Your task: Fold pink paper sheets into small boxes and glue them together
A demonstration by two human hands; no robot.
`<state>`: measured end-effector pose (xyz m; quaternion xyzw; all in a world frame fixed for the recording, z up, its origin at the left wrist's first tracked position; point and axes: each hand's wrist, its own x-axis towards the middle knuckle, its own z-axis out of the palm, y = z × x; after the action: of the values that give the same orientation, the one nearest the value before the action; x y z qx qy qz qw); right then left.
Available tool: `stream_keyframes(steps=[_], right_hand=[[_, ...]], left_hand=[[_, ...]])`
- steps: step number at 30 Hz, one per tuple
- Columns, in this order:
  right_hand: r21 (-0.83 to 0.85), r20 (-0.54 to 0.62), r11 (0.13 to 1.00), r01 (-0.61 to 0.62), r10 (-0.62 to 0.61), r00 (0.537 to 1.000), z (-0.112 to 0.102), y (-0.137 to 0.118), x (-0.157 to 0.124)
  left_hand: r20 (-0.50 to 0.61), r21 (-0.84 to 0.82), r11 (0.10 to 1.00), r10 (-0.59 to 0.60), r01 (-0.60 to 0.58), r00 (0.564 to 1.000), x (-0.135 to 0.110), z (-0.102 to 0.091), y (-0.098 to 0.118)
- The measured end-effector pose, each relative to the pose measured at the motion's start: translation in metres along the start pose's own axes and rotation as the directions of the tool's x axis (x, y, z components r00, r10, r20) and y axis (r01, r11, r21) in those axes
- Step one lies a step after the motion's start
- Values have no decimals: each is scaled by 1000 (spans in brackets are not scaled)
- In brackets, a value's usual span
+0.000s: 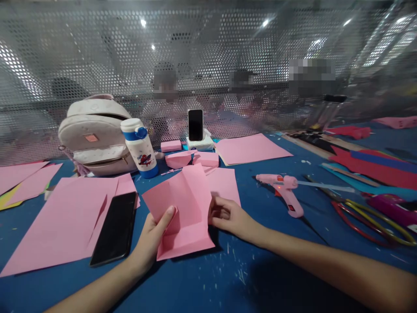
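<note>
A folded sheet of pink paper (187, 213), with creases and raised flaps, is in front of me, tilted up off the table. My left hand (156, 230) grips its left side, thumb pressed on the front face and fingers behind. At the right edge of the sheet, my right hand (230, 217) has its fingers curled in against the paper; its fingertips are partly hidden. Another flat pink sheet (228, 180) lies behind the folded one. To the right rests a pink glue gun (285, 189) with a clear glue stick in its back.
Pink sheets (61, 217) and a black phone (115, 228) lie on the left. A backpack (97, 134), a bottle (140, 150) and small pink paper boxes (178, 160) stand behind. Scissors (361, 213) and coloured paper (374, 169) are on the right. A perforated metal screen (208, 56) closes the back.
</note>
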<state>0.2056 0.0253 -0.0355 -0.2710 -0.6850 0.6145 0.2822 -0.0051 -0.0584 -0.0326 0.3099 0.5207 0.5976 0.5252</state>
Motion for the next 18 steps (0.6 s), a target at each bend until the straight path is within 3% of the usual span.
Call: stream_keyframes(steps=[11, 18], right_hand=[[-38, 42, 999, -38, 40, 998, -2, 2, 2], [-40, 25, 998, 51, -50, 998, -1, -5, 2]], left_hand=[[103, 132, 988, 66, -80, 992, 5, -12, -13], [134, 121, 990, 56, -73, 989, 4, -11, -11]])
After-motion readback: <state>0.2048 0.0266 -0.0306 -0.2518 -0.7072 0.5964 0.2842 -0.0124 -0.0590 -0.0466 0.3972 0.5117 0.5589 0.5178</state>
